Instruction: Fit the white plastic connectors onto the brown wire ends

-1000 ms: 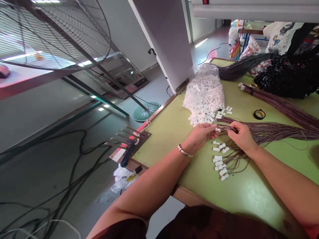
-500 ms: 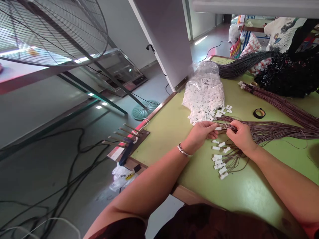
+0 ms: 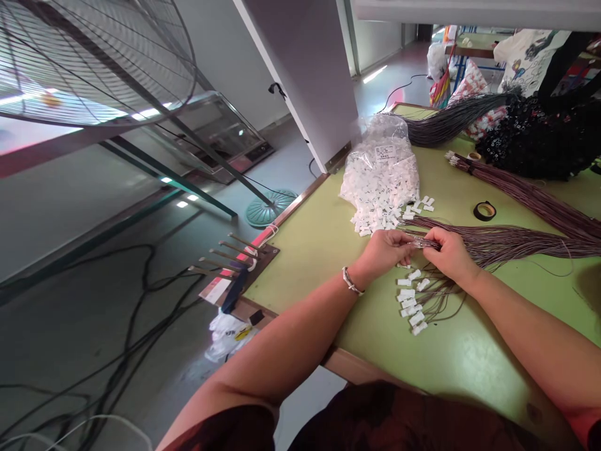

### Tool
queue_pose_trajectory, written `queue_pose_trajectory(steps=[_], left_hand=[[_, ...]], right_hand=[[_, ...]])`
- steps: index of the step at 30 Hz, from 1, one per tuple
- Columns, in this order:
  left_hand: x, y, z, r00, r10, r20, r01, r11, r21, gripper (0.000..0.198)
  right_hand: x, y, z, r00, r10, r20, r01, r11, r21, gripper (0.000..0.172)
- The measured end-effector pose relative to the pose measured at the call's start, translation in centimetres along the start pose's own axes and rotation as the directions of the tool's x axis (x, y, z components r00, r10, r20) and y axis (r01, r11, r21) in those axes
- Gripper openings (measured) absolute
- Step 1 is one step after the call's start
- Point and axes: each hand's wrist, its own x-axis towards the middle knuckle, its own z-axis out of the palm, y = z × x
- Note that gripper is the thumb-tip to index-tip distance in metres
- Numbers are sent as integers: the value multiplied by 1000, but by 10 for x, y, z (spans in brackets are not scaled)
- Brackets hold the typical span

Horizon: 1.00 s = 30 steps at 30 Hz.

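My left hand point(image 3: 385, 254) is closed, its fingertips at the metal-tipped ends of brown wires; whether a connector is between them is hidden. Just right of it, my right hand point(image 3: 448, 254) pinches the brown wires point(image 3: 511, 241) near those ends. Below both hands, several white connectors point(image 3: 411, 311) with wires attached lie in a rough column. A clear plastic bag point(image 3: 382, 169) of white connectors sits beyond my left hand, with loose ones spilled at its mouth.
The green table point(image 3: 300, 263) holds a black tape roll point(image 3: 484, 211), a second brown wire bundle point(image 3: 521, 188), dark wires point(image 3: 441, 122) and a black sequined item point(image 3: 539, 138). Metal prongs point(image 3: 225, 257) stick out at its left edge. A large fan point(image 3: 98, 62) stands at left.
My left hand has closed in on the wire ends and turned slightly; the white connector seen at its fingertips is no longer visible. The whole view has shifted slightly.
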Motion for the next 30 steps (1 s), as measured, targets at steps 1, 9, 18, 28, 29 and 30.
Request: queue_pose_trajectory(steps=[1, 9, 18, 28, 29, 30], left_hand=[[1, -1, 0, 1000, -3, 2, 3, 1000, -21, 11], [2, -2, -3, 1000, -14, 25, 16, 998, -55, 16], [2, 3, 3, 999, -43, -6, 43, 999, -25, 9], [0, -5, 0, 999, -45, 18, 46, 997, -58, 17], [1, -5, 0, 999, -44, 20, 45, 997, -58, 18], [1, -5, -1, 999, -44, 24, 45, 997, -58, 19]], right_hand=[[1, 0, -1, 1000, 20, 10, -20, 999, 31, 6], [2, 2, -2, 994, 98, 50, -103, 989, 103, 9], [0, 0, 3, 999, 34, -10, -35, 997, -66, 5], [1, 3, -2, 993, 97, 60, -99, 995, 32, 8], [1, 3, -2, 994, 92, 64, -93, 995, 19, 8], [1, 3, -2, 994, 84, 69, -84, 996, 5, 7]])
